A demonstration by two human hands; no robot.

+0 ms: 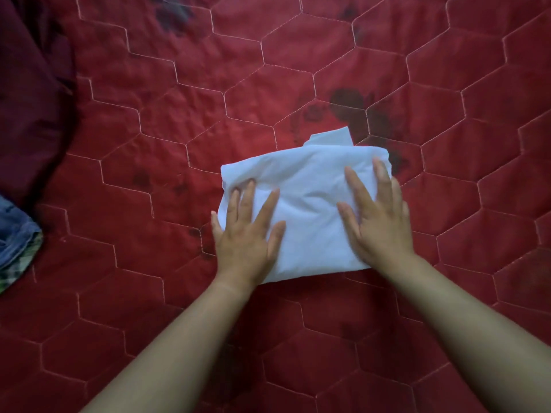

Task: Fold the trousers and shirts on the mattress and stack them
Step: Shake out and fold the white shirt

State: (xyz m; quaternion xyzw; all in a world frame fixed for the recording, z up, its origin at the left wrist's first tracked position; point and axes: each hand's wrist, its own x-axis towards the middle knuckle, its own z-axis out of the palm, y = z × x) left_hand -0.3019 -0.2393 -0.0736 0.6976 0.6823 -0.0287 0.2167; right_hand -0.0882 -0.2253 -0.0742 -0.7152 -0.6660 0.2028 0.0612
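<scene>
A white shirt, folded into a compact rectangle, lies in the middle of the red quilted mattress. A small flap of it sticks out at the far edge. My left hand lies flat on the shirt's left side, fingers spread. My right hand presses flat on its right side, fingers spread too. Neither hand grips the cloth.
A dark maroon garment is heaped at the far left. Below it, at the left edge, lie a blue denim piece and a green checked cloth. The mattress has dark stains near the shirt.
</scene>
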